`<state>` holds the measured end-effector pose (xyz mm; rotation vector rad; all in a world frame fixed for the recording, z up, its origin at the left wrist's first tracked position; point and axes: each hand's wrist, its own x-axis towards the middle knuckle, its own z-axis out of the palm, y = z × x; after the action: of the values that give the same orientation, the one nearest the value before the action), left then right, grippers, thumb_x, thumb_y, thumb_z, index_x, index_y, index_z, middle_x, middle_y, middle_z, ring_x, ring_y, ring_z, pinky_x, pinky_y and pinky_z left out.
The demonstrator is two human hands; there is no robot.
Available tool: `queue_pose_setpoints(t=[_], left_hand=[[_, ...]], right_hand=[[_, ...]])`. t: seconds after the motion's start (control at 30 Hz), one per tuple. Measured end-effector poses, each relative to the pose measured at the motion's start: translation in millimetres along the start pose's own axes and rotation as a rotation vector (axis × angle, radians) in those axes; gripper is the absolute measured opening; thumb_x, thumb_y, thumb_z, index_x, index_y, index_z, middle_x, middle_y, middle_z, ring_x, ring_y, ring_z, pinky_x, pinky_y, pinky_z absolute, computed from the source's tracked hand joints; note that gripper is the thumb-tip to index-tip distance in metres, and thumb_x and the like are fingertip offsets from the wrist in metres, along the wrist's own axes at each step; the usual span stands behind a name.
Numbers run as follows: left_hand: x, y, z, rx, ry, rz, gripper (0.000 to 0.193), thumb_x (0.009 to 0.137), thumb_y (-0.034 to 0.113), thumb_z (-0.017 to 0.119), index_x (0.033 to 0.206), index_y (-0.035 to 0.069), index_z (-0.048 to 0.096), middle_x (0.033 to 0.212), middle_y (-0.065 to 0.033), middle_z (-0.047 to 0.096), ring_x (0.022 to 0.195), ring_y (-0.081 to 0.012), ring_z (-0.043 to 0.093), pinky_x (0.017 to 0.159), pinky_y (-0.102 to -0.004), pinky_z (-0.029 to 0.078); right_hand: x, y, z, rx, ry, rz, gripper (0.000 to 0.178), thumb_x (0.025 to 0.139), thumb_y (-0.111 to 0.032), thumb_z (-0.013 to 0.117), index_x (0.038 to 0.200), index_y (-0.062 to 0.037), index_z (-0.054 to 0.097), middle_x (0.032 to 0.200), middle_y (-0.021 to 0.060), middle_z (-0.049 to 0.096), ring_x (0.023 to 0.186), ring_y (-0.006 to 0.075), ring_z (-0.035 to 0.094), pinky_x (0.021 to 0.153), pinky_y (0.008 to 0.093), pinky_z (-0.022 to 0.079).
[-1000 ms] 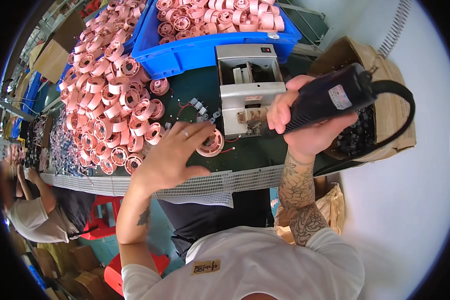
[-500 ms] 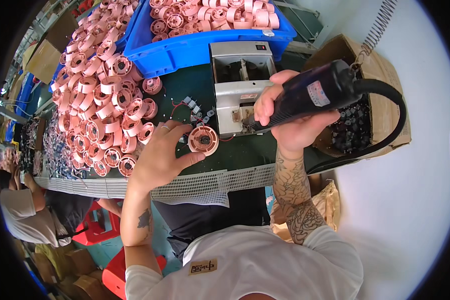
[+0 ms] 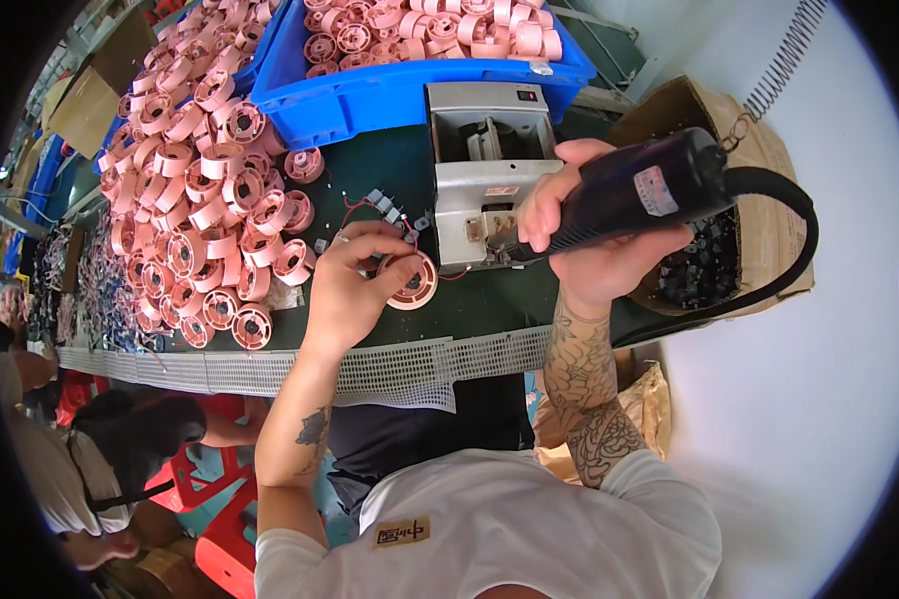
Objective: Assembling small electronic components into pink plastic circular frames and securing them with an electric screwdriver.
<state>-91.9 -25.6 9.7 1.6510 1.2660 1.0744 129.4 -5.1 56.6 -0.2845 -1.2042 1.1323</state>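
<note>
My left hand [image 3: 350, 285] grips a pink round spool-like part [image 3: 413, 281] with red wires, holding it just above the dark green table [image 3: 489, 304]. My right hand [image 3: 579, 245] is wrapped around a black electric screwdriver [image 3: 639, 195] with a thick black cord [image 3: 784, 240]; its tip, hidden behind my hand, points left toward the part and the grey metal machine [image 3: 489, 175].
A large heap of pink spool parts [image 3: 195, 200] covers the table's left side. A blue bin [image 3: 410, 70] of the same parts stands behind. A cardboard box [image 3: 729, 260] with small black pieces sits at right. Another person [image 3: 60, 469] sits at lower left.
My left hand has drawn the pink part closer to the grey machine and lifted it. The screwdriver in my right hand has swung down and left toward it.
</note>
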Motion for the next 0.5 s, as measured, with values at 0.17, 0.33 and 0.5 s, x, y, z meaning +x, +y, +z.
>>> queue_pose_setpoints(t=[0.17,0.33,0.5], left_hand=[[-1,-12,-3,-0.229,-0.019,-0.094,0.013,0.078,0.010,0.070,0.087,0.000,0.066,0.100,-0.0073,0.060,0.088,-0.0157,0.057,0.075,-0.0265,0.045],[5,-13,-10,-0.132,-0.068,0.006,0.013,0.080,0.009,0.069,0.087,0.000,0.063,0.099,-0.0070,0.060,0.088,-0.0165,0.057,0.074,-0.0271,0.045],[2,-2,-11,-0.011,-0.069,0.000,0.021,0.081,0.013,0.070,0.096,0.000,0.063,0.095,-0.0069,0.061,0.084,-0.0153,0.058,0.072,-0.0272,0.045]], right_hand=[[2,5,-3,0.023,-0.026,0.003,0.103,0.072,-0.086,0.026,0.121,0.0040,0.041,0.067,0.0102,0.054,0.049,0.0186,0.049,0.048,0.0311,0.041],[1,6,-5,0.016,-0.034,0.011,0.102,0.072,-0.086,0.028,0.119,0.0034,0.042,0.068,0.0102,0.054,0.049,0.0186,0.049,0.048,0.0311,0.041],[0,0,0,-0.001,-0.091,0.080,0.101,0.072,-0.086,0.027,0.117,0.0030,0.042,0.065,0.0091,0.052,0.047,0.0164,0.046,0.046,0.0298,0.040]])
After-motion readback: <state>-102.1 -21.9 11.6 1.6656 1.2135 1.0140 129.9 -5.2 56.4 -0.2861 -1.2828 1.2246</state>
